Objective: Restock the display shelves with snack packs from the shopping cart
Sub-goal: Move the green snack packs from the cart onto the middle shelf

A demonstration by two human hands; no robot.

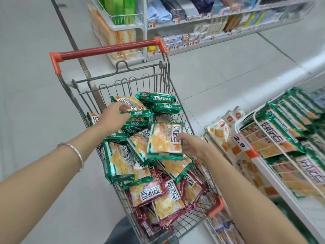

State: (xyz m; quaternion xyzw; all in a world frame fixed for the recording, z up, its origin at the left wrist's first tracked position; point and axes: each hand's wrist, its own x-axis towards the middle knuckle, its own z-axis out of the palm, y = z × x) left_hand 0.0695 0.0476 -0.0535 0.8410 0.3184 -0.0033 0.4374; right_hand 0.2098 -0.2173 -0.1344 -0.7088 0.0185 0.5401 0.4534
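head: left hand (114, 115), right hand (193, 146) grip green packs (162, 138); tag (243, 144) reads 2.9

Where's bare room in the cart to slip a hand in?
Bare wire mesh beside the orange corner bumper, and the gap behind the seat flap below the red handle. Green packs crowd the middle.
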